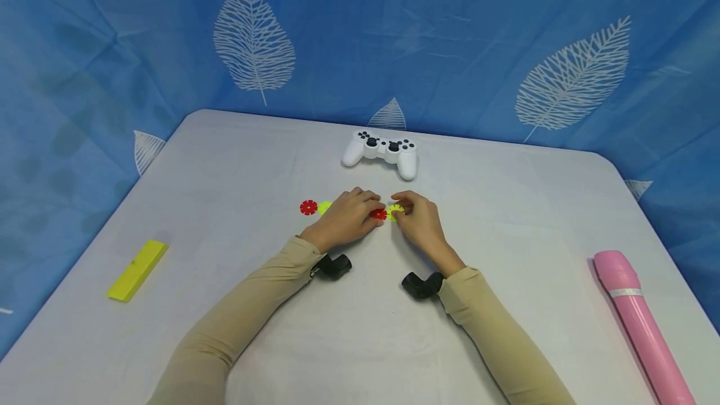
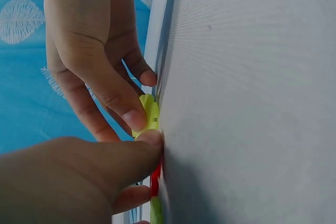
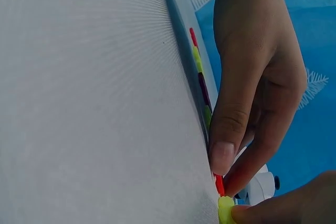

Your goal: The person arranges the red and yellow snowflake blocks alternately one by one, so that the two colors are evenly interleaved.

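A row of notched plastic snowflake discs lies on the table, red and yellow pieces alternating in part. My left hand (image 1: 344, 220) reaches over the row's middle and hides several discs. Its thumb and fingers pinch a red disc (image 1: 379, 214) near the right end. My right hand (image 1: 422, 225) pinches a yellow disc (image 1: 396, 212) between thumb and fingers, right at the red disc's edge. In the right wrist view, the yellow disc (image 3: 226, 211) overlaps the red one. A red end disc (image 1: 308, 207) shows left of my left hand.
A white game controller (image 1: 382, 151) lies behind the hands. At the left is a yellow flat bar (image 1: 137, 270); at the right, a pink cylinder with a wider head (image 1: 641, 324). Leaf-patterned blue cloth (image 1: 439, 49) hangs behind the table (image 1: 349, 355).
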